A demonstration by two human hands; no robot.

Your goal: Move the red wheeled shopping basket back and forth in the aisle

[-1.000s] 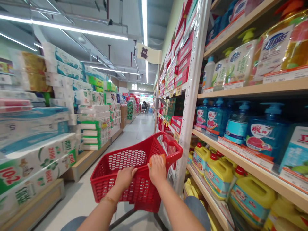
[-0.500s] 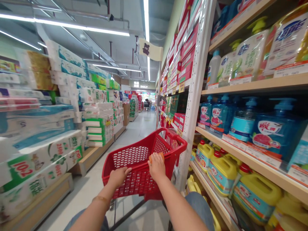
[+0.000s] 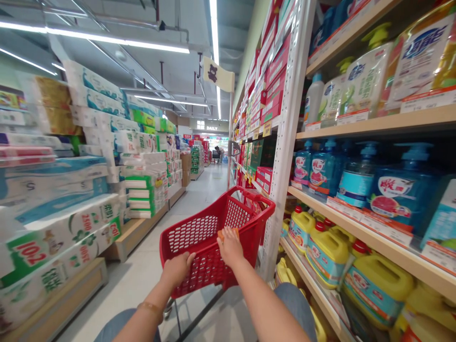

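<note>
A red shopping cart (image 3: 206, 266) with a perforated basket stands at an angle in front of me, its far right end close to the white shelf post. My left hand (image 3: 178, 270) is closed over the near left edge of its basket. Against the cart's near rim, my right hand (image 3: 230, 244) holds an orange cloth (image 3: 228, 233), which shows above and beside the fingers. The fingertips of both hands are partly hidden. No goods can be made out inside the basket.
Shelves on the right hold blue pump bottles (image 3: 395, 190) and yellow jugs (image 3: 377, 287). Packs of tissue paper (image 3: 64, 242) are stacked along the left. A white post (image 3: 285, 142) rises beside the cart. The aisle floor (image 3: 204, 185) runs ahead towards a distant person.
The cart's left end has swung slightly to the right, and my left hand has moved right with it, its fingers now more curled. My right hand has shifted slightly left with the cloth.
</note>
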